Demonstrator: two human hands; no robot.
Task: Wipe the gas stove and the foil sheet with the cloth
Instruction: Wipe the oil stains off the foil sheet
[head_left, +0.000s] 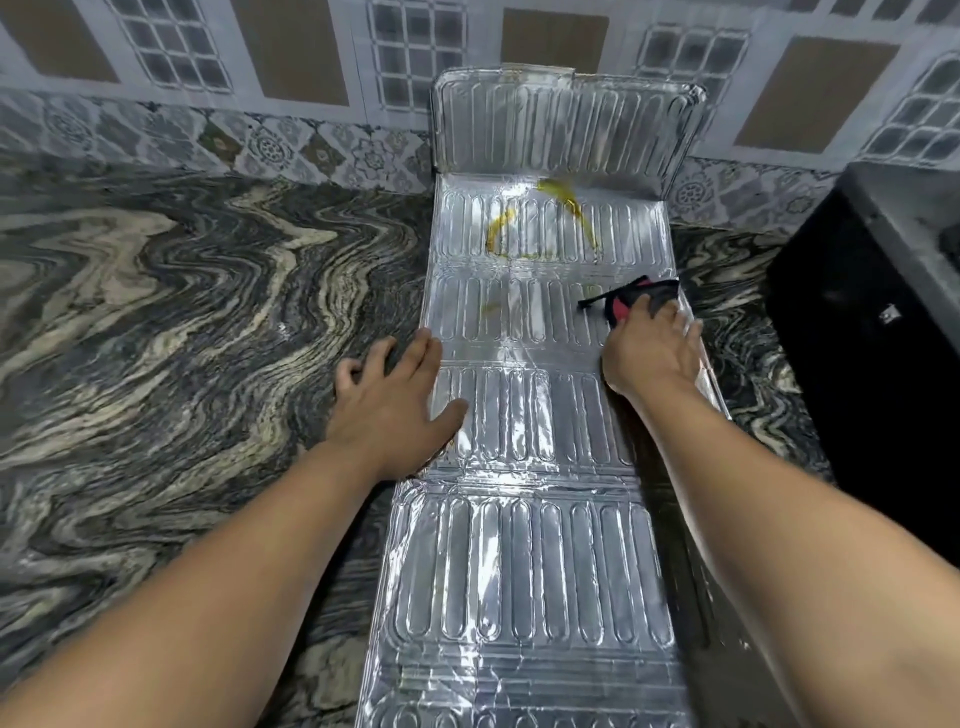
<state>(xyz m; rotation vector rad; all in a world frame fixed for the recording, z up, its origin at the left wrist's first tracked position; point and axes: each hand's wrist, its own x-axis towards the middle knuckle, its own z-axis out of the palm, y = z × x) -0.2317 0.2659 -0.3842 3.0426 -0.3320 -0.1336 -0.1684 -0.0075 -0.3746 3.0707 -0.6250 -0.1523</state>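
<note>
A long embossed foil sheet (524, 545) lies on the marble counter, its far panel folded up against the tiled wall. Yellow oily smears (561, 195) mark its far flat panel, with a smaller smear near the middle. My right hand (652, 348) presses a black and red cloth (631, 299) onto the sheet's right side, below the smears. My left hand (395, 395) lies flat with spread fingers across the sheet's left edge and the counter, holding it down. The gas stove (883, 312) is the black body at the right edge, only partly in view.
The swirled grey marble counter (182, 312) stretches wide to the left of the sheet. A patterned tile wall (291, 78) closes the back. The black stove stands close to the sheet's right edge, leaving a narrow strip of counter between.
</note>
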